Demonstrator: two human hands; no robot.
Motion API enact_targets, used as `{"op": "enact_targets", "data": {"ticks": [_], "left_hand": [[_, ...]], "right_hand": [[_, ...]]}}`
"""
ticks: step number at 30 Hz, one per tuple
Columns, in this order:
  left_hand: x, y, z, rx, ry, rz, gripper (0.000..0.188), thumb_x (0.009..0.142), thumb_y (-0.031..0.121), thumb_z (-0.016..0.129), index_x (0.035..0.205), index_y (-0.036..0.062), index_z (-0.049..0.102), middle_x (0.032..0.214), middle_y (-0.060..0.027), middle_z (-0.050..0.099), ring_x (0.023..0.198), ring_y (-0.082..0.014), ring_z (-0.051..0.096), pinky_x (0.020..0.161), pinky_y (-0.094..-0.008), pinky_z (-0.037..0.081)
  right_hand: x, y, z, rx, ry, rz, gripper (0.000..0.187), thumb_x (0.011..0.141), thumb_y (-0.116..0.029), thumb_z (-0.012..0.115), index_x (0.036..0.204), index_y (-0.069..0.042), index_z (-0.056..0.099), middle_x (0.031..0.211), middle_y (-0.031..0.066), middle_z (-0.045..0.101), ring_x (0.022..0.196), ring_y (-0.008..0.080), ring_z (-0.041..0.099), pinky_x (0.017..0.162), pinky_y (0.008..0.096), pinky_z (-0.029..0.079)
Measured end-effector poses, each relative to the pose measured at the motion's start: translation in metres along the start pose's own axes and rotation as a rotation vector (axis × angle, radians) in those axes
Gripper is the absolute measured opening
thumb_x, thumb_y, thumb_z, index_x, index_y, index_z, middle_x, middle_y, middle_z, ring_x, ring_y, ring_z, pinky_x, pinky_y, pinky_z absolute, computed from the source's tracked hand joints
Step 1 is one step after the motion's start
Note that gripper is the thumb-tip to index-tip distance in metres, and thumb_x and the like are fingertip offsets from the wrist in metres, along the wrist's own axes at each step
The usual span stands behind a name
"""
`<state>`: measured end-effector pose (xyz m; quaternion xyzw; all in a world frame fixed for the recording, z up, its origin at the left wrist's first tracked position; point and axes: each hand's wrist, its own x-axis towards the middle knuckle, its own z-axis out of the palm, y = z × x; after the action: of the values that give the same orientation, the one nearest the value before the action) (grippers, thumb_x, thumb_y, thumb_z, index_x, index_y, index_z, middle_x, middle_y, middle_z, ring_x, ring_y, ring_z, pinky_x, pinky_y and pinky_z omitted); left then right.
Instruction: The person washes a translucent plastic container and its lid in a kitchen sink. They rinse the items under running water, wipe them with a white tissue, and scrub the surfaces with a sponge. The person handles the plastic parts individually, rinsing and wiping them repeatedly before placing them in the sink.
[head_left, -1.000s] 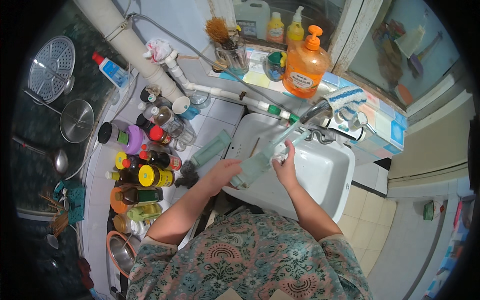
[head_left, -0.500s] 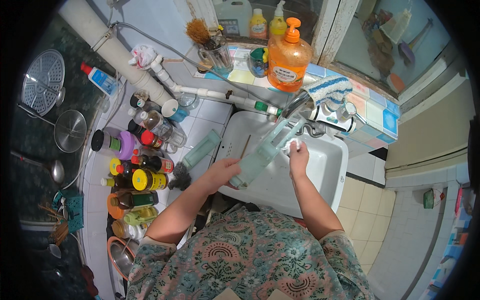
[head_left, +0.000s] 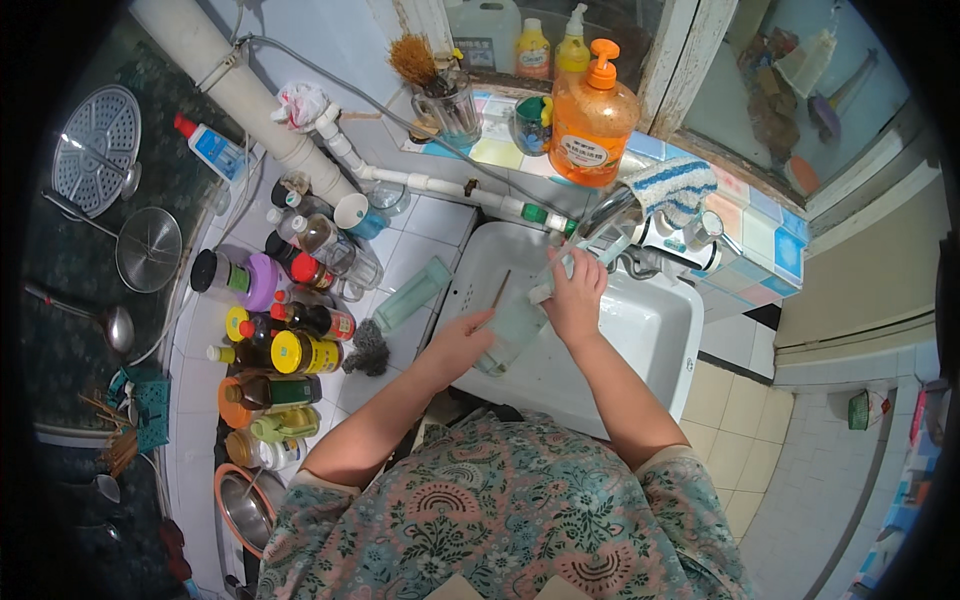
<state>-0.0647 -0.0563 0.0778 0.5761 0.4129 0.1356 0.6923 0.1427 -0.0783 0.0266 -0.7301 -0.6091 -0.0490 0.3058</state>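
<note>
Over the sink (head_left: 650,335), a pale green container (head_left: 514,342) slants away rightward from the left hand (head_left: 459,348), which grips its near end; nearer the tap (head_left: 608,210), the right hand (head_left: 577,298) holds a white wad (head_left: 540,294) against it.

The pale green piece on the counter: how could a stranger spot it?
Find the white sink, then the tiled counter to its left. The long, pale green piece lies there, close to the sink. Unlike the dark, fuzzy scrubber beside it, it is straight-edged; unlike the similar held piece over the sink, it rests untouched.
</note>
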Motion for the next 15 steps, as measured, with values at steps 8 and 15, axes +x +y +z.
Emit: {"op": "enact_targets", "data": {"ticks": [8,15], "left_hand": [[0.008,-0.003,-0.013,0.113,0.113,0.07,0.042,0.083,0.012,0.046,0.123,-0.0021,0.052,0.097,-0.0063,0.063,0.087,-0.0107,0.056,0.076,-0.0254,0.045],[-0.002,0.01,-0.017,0.135,0.13,0.108,0.045,0.083,0.013,0.048,0.126,-0.0018,0.049,0.1,-0.0077,0.063,0.086,-0.0117,0.057,0.075,-0.0248,0.046]], "right_hand": [[0.005,0.018,-0.003,0.042,0.065,-0.088,0.048,0.056,0.002,0.07,0.102,-0.009,0.061,0.122,0.0117,0.043,0.12,0.0324,0.037,0.105,0.051,0.024],[-0.023,0.016,0.009,0.689,0.245,0.423,0.019,0.075,-0.002,0.066,0.092,-0.007,0.06,0.104,0.0062,0.052,0.094,0.0197,0.048,0.086,0.0331,0.04]]}}
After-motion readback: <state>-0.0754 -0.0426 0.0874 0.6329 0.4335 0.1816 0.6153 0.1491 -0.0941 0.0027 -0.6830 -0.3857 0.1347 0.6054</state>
